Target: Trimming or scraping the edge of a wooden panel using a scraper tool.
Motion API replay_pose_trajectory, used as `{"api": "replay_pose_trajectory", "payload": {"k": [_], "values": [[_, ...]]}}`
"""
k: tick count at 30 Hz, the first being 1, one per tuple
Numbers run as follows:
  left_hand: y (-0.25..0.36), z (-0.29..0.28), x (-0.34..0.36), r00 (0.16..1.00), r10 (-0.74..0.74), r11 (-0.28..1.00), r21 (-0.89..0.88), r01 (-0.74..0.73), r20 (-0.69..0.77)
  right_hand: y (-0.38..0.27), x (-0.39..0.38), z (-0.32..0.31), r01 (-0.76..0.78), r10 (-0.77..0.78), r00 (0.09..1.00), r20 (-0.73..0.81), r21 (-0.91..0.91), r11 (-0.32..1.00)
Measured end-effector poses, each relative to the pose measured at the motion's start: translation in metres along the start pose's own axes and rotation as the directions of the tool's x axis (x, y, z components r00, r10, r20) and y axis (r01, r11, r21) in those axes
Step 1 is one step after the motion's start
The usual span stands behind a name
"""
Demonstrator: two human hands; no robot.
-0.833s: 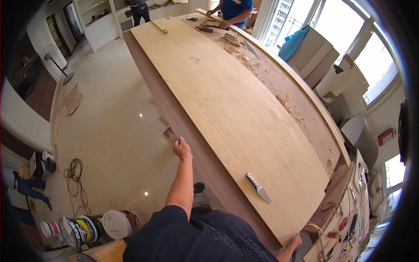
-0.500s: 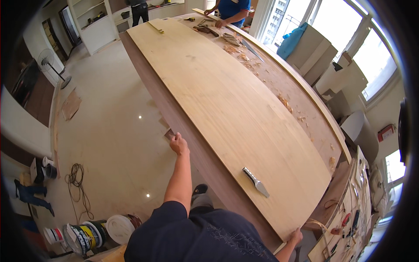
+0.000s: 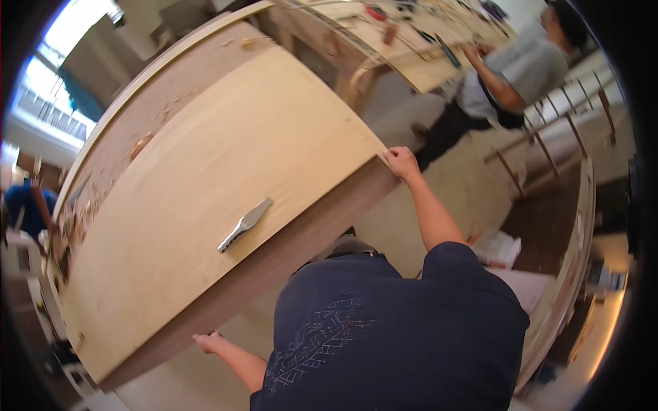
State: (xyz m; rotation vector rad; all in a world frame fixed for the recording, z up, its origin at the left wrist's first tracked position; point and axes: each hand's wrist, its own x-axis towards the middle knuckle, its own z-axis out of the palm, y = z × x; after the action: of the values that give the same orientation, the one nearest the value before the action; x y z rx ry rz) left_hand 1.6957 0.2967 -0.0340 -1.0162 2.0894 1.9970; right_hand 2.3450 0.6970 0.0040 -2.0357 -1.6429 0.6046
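Right hand (image 3: 401,163): fingers curled over the corner of the large pale plywood sheet (image 3: 212,198), clamped on its edge where it meets the darker brown board (image 3: 301,240) beneath. Left hand (image 3: 208,340): low, at the near long edge of the same stack, fingers bent under or against the brown board; whether they truly grip it cannot be told.

The pale sheet lies flat on the brown board, both resting on a long workbench strewn with wood shavings (image 3: 147,103). A flat metal scraper with a silver handle (image 3: 245,224) lies loose on the sheet, between the two hands.

Step, as judged: positioning or lifting the sheet, both hands set wide on one edge.

Next move calls for an even pull from both ends, and care that the loose scraper does not slide off.

A person in a grey shirt (image 3: 510,72) works at another bench (image 3: 411,51), well apart.
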Motion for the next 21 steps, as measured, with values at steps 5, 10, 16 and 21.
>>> {"api": "replay_pose_trajectory", "payload": {"k": [5, 10, 16, 21], "values": [[-0.007, 0.006, -0.008, 1.0, -0.015, 0.999, 0.034, 0.014, 0.019, 0.034, -0.055, -0.007, -0.325, 0.329, 0.944, -0.018, 0.116, 0.939], [-0.015, 0.016, 0.002, 0.998, 0.028, 0.996, 0.082, -0.022, -0.065, 0.04, -0.08, -0.003, -0.701, 0.478, 0.659, 0.581, 0.704, 0.112], [-0.013, 0.018, -0.012, 0.999, 0.042, 0.999, 0.011, -0.041, -0.012, 0.033, -0.082, 0.008, -0.641, 0.43, 0.748, 0.505, 0.717, 0.274], [-0.012, 0.014, -0.031, 0.995, 0.089, 0.996, 0.021, -0.09, 0.05, 0.035, -0.077, 0.014, -0.65, 0.445, 0.745, 0.497, 0.69, 0.318]]}}
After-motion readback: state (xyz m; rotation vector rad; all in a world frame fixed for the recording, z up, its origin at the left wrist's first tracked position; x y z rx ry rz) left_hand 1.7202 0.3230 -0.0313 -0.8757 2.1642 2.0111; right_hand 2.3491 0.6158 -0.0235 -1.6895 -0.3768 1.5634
